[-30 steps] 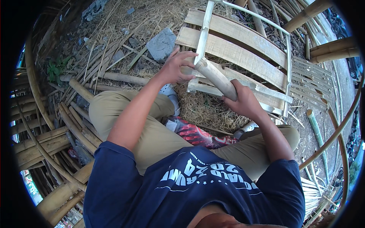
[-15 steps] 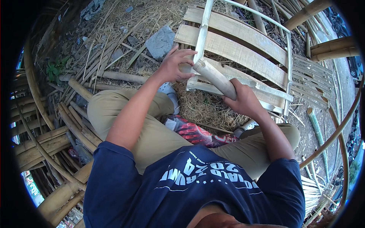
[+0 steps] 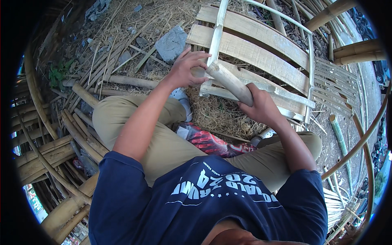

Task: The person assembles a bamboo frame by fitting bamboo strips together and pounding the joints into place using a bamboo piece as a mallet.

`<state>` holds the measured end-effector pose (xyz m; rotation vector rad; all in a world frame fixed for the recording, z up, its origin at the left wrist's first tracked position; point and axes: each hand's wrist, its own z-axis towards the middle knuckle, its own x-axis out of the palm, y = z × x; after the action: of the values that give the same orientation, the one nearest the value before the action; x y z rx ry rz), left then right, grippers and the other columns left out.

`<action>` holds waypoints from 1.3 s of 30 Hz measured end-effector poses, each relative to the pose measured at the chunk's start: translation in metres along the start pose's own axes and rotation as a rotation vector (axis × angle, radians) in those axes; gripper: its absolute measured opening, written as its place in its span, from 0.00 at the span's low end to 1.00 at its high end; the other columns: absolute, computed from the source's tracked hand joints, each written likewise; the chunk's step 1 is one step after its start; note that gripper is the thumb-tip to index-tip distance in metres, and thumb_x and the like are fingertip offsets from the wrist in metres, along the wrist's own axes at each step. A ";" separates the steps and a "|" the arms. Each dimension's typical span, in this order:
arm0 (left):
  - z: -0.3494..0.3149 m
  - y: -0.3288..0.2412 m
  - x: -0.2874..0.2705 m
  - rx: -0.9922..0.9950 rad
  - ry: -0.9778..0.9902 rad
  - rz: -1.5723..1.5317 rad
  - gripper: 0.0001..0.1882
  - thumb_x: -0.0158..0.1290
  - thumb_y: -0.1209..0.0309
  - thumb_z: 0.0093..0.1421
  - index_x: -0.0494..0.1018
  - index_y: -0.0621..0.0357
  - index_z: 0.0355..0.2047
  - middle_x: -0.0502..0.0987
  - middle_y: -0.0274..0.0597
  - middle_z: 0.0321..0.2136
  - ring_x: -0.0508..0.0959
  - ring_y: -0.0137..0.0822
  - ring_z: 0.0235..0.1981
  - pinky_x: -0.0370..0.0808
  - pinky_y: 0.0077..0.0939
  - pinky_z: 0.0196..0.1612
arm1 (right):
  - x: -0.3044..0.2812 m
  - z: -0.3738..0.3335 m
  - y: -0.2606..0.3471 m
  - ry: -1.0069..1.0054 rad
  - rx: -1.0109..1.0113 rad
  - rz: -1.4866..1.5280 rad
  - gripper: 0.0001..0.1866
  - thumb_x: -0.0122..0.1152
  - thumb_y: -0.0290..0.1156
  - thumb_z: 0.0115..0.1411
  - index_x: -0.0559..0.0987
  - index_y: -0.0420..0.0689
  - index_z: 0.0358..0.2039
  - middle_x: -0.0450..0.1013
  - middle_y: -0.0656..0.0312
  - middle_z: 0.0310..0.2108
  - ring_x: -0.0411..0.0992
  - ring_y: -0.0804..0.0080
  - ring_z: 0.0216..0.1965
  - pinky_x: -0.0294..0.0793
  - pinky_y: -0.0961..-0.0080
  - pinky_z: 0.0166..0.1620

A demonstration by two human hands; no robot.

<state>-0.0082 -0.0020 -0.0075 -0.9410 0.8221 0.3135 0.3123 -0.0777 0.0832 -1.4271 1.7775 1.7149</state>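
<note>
The fingers of the right hand (image 3: pixel 262 107) are closed around the lower end of a stick (image 3: pixel 232 83), thick, round and pale, which slants up and leftward over the near left corner of a slatted frame (image 3: pixel 261 55). The fingers of the left hand (image 3: pixel 187 70) curve at that corner, thumb parted from forefinger, beside the stick's upper end; whether they grip the frame cannot be told. The frame, of pale rails and broad slats, lies in front of the person, tilted in view. Below it, straw (image 3: pixel 218 114) covers the ground between two perforated shoes, and a red and black cloth (image 3: pixel 218 143) lies between the bent legs in tan trousers (image 3: pixel 163 143). Left of the frame, near the left hand, is a grey block (image 3: pixel 170 42). Farther out, poles (image 3: pixel 83 136) are piled at left, and a rack (image 3: pixel 332 87) of narrow slats lies at right.
</note>
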 end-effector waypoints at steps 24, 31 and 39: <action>-0.002 0.013 0.001 0.023 0.029 -0.006 0.17 0.73 0.56 0.51 0.84 0.45 0.38 0.82 0.26 0.59 0.71 0.39 0.71 0.49 0.57 0.79 | 0.002 -0.006 0.011 -0.023 0.036 -0.027 0.23 0.70 0.38 0.59 0.75 0.36 0.49 0.80 0.37 0.35 0.80 0.35 0.40 0.78 0.48 0.44; -0.001 0.015 -0.002 0.015 0.052 -0.065 0.16 0.72 0.58 0.54 0.84 0.45 0.40 0.81 0.27 0.60 0.70 0.40 0.71 0.45 0.60 0.79 | 0.003 -0.005 0.010 -0.054 0.020 -0.003 0.23 0.70 0.37 0.59 0.75 0.36 0.48 0.80 0.38 0.34 0.80 0.36 0.39 0.78 0.49 0.45; 0.001 0.010 -0.008 -0.018 0.119 -0.093 0.15 0.71 0.60 0.56 0.84 0.45 0.43 0.80 0.29 0.61 0.67 0.41 0.73 0.42 0.59 0.80 | 0.004 0.009 -0.023 -0.248 0.040 -0.180 0.27 0.71 0.37 0.57 0.74 0.36 0.52 0.79 0.37 0.44 0.79 0.36 0.43 0.78 0.48 0.47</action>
<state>-0.0184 0.0058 -0.0074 -1.0192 0.8827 0.1864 0.3245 -0.0666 0.0645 -1.2542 1.4977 1.6716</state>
